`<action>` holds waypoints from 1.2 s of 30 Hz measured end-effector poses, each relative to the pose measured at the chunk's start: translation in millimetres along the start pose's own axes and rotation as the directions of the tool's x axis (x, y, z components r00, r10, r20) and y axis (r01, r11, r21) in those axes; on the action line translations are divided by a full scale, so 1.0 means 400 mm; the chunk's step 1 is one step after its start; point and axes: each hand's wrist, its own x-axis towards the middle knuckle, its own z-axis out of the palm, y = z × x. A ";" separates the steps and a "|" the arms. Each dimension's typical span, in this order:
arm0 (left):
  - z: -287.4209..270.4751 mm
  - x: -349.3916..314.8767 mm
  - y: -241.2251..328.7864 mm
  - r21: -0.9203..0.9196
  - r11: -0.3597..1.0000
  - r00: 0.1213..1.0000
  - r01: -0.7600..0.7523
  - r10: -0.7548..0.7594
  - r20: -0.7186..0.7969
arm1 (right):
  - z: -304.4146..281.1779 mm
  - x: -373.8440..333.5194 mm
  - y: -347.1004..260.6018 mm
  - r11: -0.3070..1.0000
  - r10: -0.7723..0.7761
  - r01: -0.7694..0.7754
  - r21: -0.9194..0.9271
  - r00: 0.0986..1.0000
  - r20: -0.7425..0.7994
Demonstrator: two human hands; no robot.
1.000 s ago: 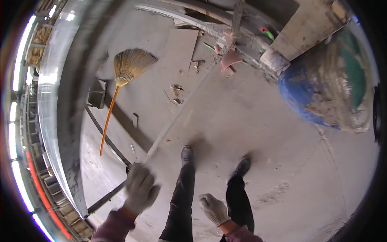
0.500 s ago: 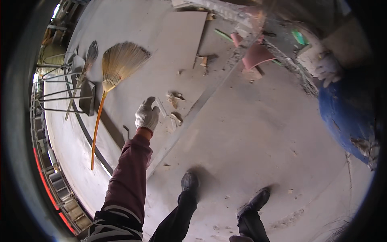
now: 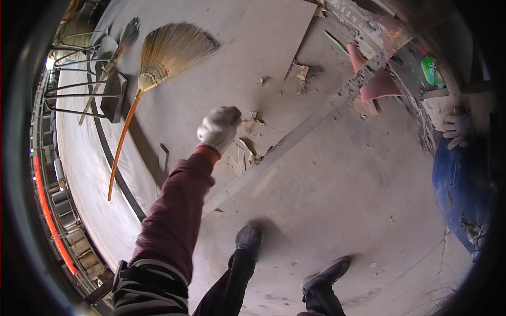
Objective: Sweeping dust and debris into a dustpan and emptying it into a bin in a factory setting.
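Observation:
My left hand (image 3: pixel 219 128), in a white knit glove under a maroon sleeve, is closed just above the floor. Motion smears it slightly, and whatever its fingers hold is hidden. Right beside it lie torn brown scraps (image 3: pixel 254 117), with more curled scraps (image 3: pixel 247 150) a little nearer to me. A straw broom (image 3: pixel 168 55) with an orange handle lies to the left of the hand. My right hand is out of the picture.
A dustpan (image 3: pixel 113 97) and a wire-legged frame stand at the left. A flat board (image 3: pixel 274 26), pink curved pieces (image 3: pixel 379 87) and a green bottle (image 3: pixel 431 71) are beyond. At the right, a loose-looking glove (image 3: pixel 457 129) hangs over a blue container (image 3: pixel 458 184). A long straight strip (image 3: pixel 295 139) crosses the floor.
My left hand has gone from partly open fingers to a closed fist, over where a thin pale strip lay. The view has shifted, so the broom and scraps sit differently in the picture.

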 end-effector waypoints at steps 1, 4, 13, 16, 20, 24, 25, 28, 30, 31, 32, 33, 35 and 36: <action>-0.011 -0.025 -0.019 -0.284 0.957 0.982 -0.056 0.001 -0.189 | -0.007 -0.001 -0.003 0.997 -0.071 0.072 -0.032 0.997 0.018; -0.019 -0.059 -0.115 -0.467 0.884 0.919 0.016 -0.197 -0.342 | 0.004 -0.003 -0.010 0.985 -0.003 -0.015 -0.171 0.995 -0.102; 0.163 -0.156 -0.059 -0.142 0.988 0.989 0.065 -0.045 0.138 | 0.014 0.003 -0.026 0.972 0.018 -0.047 -0.229 0.992 -0.127; 0.200 -0.146 -0.059 -0.159 0.964 0.964 0.211 -0.179 0.195 | 0.004 0.008 -0.017 0.974 0.000 -0.022 -0.224 0.995 -0.097; 0.196 -0.140 -0.029 -0.219 0.933 0.936 0.286 -0.222 0.275 | 0.018 0.004 -0.031 0.987 -0.024 0.005 -0.161 0.993 -0.114; 0.188 -0.149 -0.029 -0.209 0.956 0.959 0.208 -0.157 0.238 | 0.015 -0.007 -0.040 0.993 0.006 -0.020 -0.113 0.993 -0.120; 0.183 -0.151 -0.026 -0.197 0.959 0.961 0.206 -0.160 0.225 | 0.012 -0.010 -0.039 0.994 0.009 -0.022 -0.110 0.993 -0.119; 0.170 -0.151 -0.021 -0.149 0.964 0.966 0.220 -0.194 0.169 | -0.001 -0.016 -0.031 0.996 0.012 -0.022 -0.086 0.993 -0.117; 0.164 -0.148 -0.013 -0.146 0.964 0.966 0.221 -0.196 0.168 | -0.014 -0.023 -0.006 0.998 -0.014 0.008 -0.062 0.994 -0.106; 0.160 -0.148 -0.013 -0.143 0.963 0.964 0.230 -0.205 0.169 | -0.019 -0.025 0.004 0.998 -0.037 0.033 -0.045 0.995 -0.093; 0.200 -0.144 -0.080 -0.147 0.979 0.978 0.143 -0.117 0.173 | -0.022 -0.027 0.007 0.999 -0.035 0.032 -0.043 0.997 -0.074; 0.201 -0.161 -0.084 -0.149 0.979 0.978 0.140 -0.114 0.172 | -0.027 -0.032 0.007 0.999 -0.025 0.021 -0.038 0.995 -0.099; 0.208 -0.193 -0.088 -0.251 0.952 0.976 0.174 -0.132 0.174 | -0.039 -0.033 0.011 0.999 -0.015 0.011 -0.035 0.992 -0.123; 0.209 -0.203 -0.093 -0.249 0.952 0.976 0.175 -0.134 0.174 | -0.044 -0.034 0.015 1.000 0.003 -0.005 -0.021 0.993 -0.114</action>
